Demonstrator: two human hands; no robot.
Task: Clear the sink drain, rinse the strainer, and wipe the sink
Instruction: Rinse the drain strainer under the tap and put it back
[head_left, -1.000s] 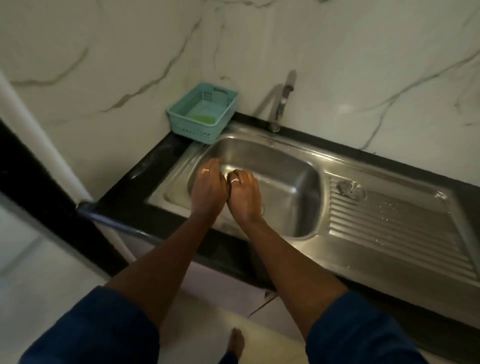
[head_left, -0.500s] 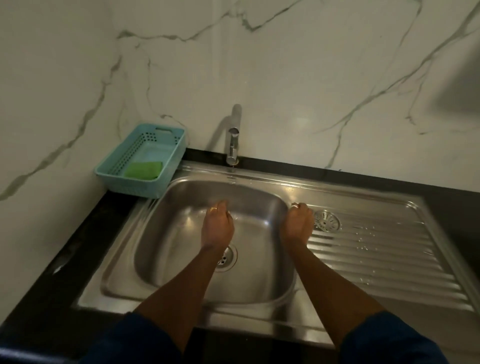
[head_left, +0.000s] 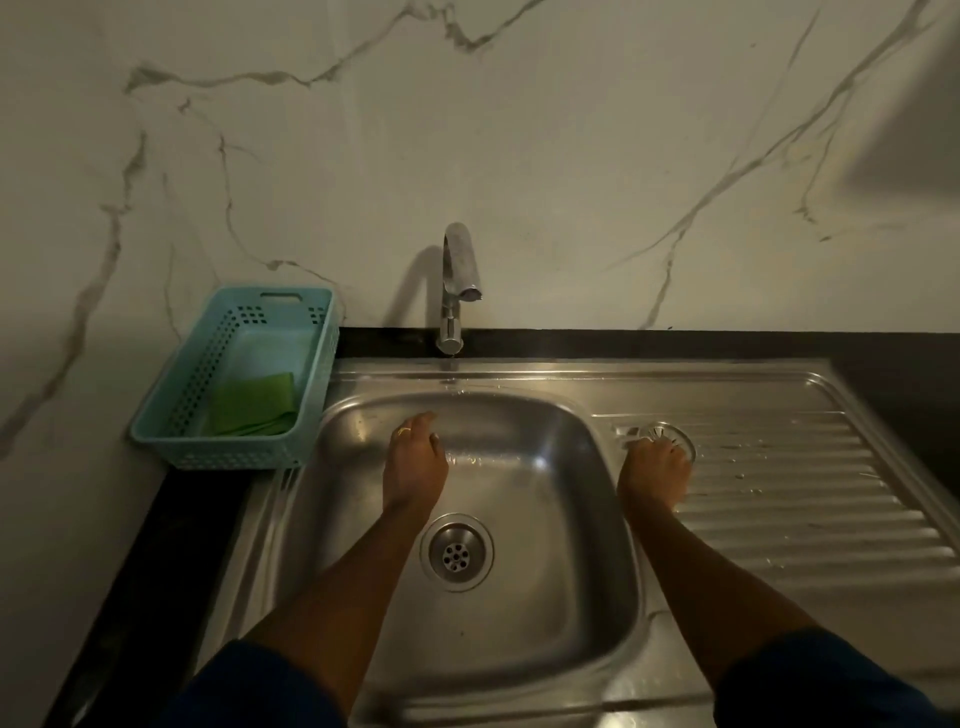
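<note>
Hands now apart. 1 s ago both were bunched together low in the sink (head_left: 597, 519) basin; since then the R hand (head_left: 655, 470) has swung out over the drainboard (head_left: 805, 519) and now sits on the strainer (head_left: 670, 436), fingers curled over its near rim, gripping it by the look. Half a sec ago it was only beside it.

L hand (head_left: 415, 462) has stayed inside the basin, toward the back wall, roughly below the faucet (head_left: 457, 280). Fingers loosely bent, nothing in them that I can see.

Drain (head_left: 457, 553) lies bare, holes showing, no strainer in it and no debris visible (light is dim, so small bits could be missed). Strainer is out of the basin, on the drainboard just R of the sink edge.

Reading: drain-clearing seems done or near done; the strainer pickup looks like the start of the rinse step. No stream visible from the faucet, so water prob. needs turning on, and the L hand is nearest for that.

Wipe not begun: green cloth (head_left: 254, 402) lies untouched in the basket (head_left: 171, 415), L of the sink.
</note>
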